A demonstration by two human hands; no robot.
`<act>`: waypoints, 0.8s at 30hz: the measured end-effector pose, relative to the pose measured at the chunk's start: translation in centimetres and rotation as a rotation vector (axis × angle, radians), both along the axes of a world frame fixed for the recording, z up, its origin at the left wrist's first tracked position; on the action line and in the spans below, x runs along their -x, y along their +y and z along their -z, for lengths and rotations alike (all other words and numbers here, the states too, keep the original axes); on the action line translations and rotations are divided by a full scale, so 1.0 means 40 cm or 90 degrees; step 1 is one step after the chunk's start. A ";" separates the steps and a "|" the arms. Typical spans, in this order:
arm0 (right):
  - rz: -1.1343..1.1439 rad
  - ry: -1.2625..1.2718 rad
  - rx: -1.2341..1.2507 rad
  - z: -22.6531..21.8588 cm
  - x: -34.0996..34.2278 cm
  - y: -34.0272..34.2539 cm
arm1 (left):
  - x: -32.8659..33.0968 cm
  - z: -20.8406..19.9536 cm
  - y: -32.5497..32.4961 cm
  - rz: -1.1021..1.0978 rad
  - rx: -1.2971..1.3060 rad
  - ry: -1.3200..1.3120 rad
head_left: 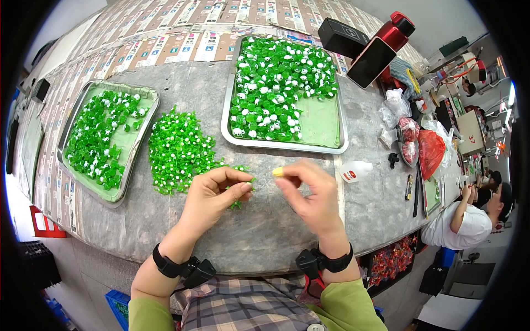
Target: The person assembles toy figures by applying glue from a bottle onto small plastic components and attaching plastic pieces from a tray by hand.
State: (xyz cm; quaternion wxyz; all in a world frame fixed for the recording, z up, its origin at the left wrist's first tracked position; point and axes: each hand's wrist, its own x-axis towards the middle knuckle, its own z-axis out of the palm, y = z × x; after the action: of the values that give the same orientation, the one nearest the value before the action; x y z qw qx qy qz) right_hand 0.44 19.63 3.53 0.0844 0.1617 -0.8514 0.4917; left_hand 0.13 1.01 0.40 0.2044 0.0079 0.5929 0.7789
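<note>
My left hand (212, 196) is pinched, thumb against index finger, on a small green plastic piece (253, 184) that mostly hides behind the fingertips. To its right, my right hand (314, 196) hovers over the table with thumb and index finger apart and nothing visible between them. A yellow fingertip cover (277, 171) sits on its index finger, and the hand is slightly blurred. Beside my left hand lies a loose pile of small green pieces with white dots (179, 149). A few stray green pieces (236, 204) are under that hand.
A metal tray (287, 144) of green pieces with white eyeball-like parts stands ahead; a smaller tray (126, 179) stands left. Rightward are a white bottle (356, 171), a phone (371, 62), a red flask (398, 28), a black box (342, 37) and plastic bags (430, 151). Another person (461, 220) sits far right.
</note>
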 end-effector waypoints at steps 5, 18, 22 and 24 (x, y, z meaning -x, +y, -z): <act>0.509 0.223 0.206 -0.067 -0.057 0.189 | 0.006 -0.017 0.001 -0.038 -0.111 -0.030; 0.288 -0.225 0.053 0.045 -0.026 0.288 | 0.011 0.001 -0.011 -0.064 -0.192 -0.084; 0.184 -0.068 0.308 -0.057 0.003 0.145 | 0.005 0.002 -0.023 -0.062 -0.217 -0.103; 0.118 -0.049 0.358 -0.095 0.014 0.092 | 0.008 0.002 -0.024 -0.063 -0.233 -0.109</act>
State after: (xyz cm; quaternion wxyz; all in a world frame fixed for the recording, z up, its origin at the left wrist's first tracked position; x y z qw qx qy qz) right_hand -0.12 23.30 7.31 0.1383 0.0348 -0.6954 0.7043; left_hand -0.19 0.04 0.32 0.2104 -0.0504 0.4218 0.8805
